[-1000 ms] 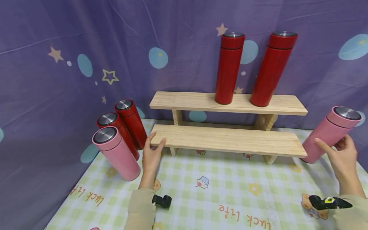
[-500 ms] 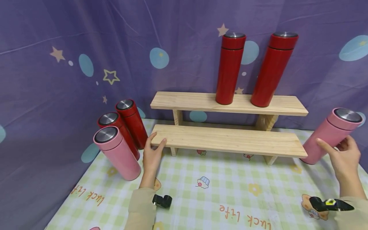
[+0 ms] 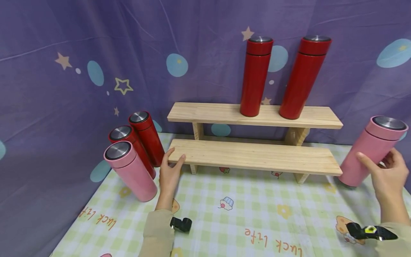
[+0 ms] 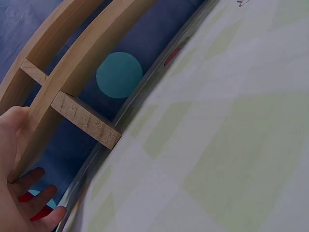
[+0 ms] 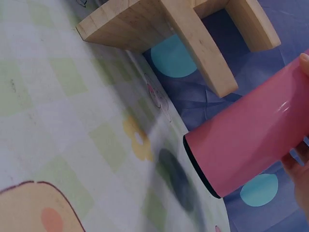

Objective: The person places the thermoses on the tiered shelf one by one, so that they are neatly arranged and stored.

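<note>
My left hand [image 3: 169, 175] holds the left end of the lower board of a two-tier wooden shelf [image 3: 250, 155]. In the left wrist view the thumb lies against the board's edge, while several fingers [image 4: 36, 205] extend past its end. At the far right, my right hand [image 3: 390, 175] grips a pink thermos [image 3: 366, 153] around its body. The right wrist view shows this thermos [image 5: 251, 130] tilted, its dark base raised off the tablecloth with a shadow below. It is beside the shelf's right end. Two red thermoses [image 3: 255, 76] [image 3: 305, 76] stand on the upper board.
On the left of the tablecloth [image 3: 250, 214] stand another pink thermos [image 3: 133, 175] and two red thermoses [image 3: 149, 139], close together near my left hand. A purple curtain [image 3: 208, 28] hangs behind the shelf and along the left side.
The pink thermos in my right hand has risen off the table and shifted slightly right. My left hand and the shelf have stayed in place.
</note>
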Motion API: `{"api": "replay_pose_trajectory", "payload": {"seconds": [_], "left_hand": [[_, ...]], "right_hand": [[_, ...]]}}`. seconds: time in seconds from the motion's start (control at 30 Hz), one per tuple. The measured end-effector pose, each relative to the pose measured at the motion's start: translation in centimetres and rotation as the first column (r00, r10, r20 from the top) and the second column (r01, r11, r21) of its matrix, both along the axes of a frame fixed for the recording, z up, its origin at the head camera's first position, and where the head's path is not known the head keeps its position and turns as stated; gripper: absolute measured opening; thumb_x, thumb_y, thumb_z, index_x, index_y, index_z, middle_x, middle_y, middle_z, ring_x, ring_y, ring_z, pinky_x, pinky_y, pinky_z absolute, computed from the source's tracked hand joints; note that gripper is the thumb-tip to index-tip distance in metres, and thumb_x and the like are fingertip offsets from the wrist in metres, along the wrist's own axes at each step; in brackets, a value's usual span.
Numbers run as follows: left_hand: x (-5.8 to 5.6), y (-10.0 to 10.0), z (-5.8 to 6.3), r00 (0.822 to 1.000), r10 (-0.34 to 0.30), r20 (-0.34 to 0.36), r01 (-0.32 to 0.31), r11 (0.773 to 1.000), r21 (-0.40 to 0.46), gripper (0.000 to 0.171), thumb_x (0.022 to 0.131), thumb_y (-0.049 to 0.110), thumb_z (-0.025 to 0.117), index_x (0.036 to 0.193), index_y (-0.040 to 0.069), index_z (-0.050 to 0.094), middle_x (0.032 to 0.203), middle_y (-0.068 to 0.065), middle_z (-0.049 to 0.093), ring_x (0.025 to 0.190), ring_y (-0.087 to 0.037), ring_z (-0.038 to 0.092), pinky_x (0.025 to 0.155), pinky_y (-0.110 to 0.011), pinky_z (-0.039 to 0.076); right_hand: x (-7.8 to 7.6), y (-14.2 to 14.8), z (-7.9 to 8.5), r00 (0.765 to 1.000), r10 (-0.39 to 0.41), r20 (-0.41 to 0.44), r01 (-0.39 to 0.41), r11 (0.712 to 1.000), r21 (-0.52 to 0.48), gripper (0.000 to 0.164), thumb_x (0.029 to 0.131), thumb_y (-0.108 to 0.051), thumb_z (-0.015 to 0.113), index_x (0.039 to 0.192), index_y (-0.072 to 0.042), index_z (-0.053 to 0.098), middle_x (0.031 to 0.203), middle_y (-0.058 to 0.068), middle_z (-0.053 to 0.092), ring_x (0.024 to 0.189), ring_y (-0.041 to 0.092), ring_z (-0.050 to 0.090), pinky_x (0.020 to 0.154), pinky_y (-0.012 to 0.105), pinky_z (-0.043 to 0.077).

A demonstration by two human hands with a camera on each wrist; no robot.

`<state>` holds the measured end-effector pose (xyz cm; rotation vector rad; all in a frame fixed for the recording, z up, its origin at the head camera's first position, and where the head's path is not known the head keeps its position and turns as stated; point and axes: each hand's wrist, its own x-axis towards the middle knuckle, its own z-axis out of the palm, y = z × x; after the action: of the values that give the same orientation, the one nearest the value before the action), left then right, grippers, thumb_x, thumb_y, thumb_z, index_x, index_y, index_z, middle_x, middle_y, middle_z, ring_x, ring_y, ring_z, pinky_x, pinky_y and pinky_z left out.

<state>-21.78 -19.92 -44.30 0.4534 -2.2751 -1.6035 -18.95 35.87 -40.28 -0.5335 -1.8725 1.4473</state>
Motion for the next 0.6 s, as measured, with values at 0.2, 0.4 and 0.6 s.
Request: {"api": "replay_pose_trajectory", "payload": {"seconds": [0.2, 0.4, 0.6], "left_hand": [[0.0, 0.1, 0.0, 1.0, 0.003, 0.002, -0.003, 1.0, -0.004, 0.066, 0.084, 0.062, 0.07, 0.142, 0.038, 0.05, 0.149, -0.004, 0.045, 0.119, -0.028, 0.054, 0.094, -0.052, 0.038], [0.1, 0.1, 0.0, 1.0, -0.005, 0.002, 0.005, 1.0, 0.005, 0.066, 0.084, 0.061, 0.069, 0.143, 0.038, 0.049, 0.15, -0.003, 0.044, 0.119, -0.028, 0.054, 0.094, -0.053, 0.039], [0.1, 0.1, 0.0, 1.0, 0.001, 0.0, -0.001, 1.0, 0.005, 0.065, 0.085, 0.06, 0.07, 0.142, 0.038, 0.05, 0.149, -0.003, 0.045, 0.119, -0.028, 0.054, 0.094, -0.053, 0.039]], "right_hand": [[0.7, -0.4, 0.7, 0.997, 0.004, -0.076, -0.004, 1.0, 0.006, 0.06, 0.082, -0.001, 0.076, 0.136, -0.02, 0.057, 0.108, -0.015, 0.056, 0.093, -0.001, 0.052, 0.078, 0.011, 0.039], [1.3, -0.8, 1.6, 0.989, 0.03, -0.142, -0.031, 0.999, -0.008, 0.06, 0.085, 0.001, 0.073, 0.139, -0.018, 0.054, 0.116, -0.012, 0.055, 0.103, 0.002, 0.051, 0.086, 0.01, 0.04], [1.8, -1.4, 2.6, 0.989, 0.009, -0.15, -0.009, 1.0, -0.002, 0.058, 0.088, -0.002, 0.071, 0.14, -0.017, 0.05, 0.127, -0.009, 0.055, 0.117, 0.009, 0.052, 0.103, 0.017, 0.037]]}}
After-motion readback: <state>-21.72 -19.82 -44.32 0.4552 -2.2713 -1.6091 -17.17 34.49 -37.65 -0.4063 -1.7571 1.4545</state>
